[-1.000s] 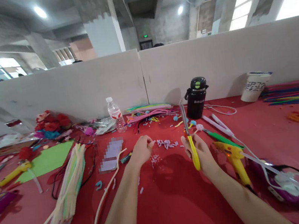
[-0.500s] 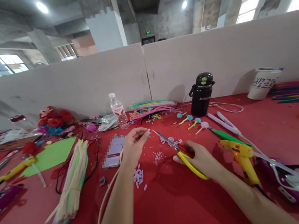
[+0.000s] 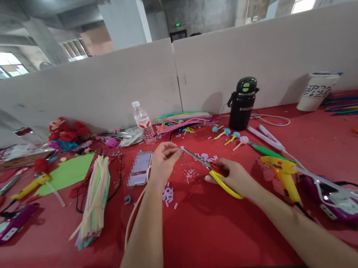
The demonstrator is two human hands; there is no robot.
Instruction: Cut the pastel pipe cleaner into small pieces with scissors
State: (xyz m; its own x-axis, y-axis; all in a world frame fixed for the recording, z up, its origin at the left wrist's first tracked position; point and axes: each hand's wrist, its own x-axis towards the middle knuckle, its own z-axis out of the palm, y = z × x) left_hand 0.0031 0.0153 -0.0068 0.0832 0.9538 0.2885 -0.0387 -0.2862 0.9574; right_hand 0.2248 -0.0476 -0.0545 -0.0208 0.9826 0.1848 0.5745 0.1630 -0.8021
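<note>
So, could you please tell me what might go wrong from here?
The tips of the scissors in the right hand point at the fingertips of the left hand, so a slip might nick one. The nearby glue gun shows a red light and may be hot; the right forearm could brush it. The loose lilac bits lie beside the left forearm, which could scatter them.
</note>
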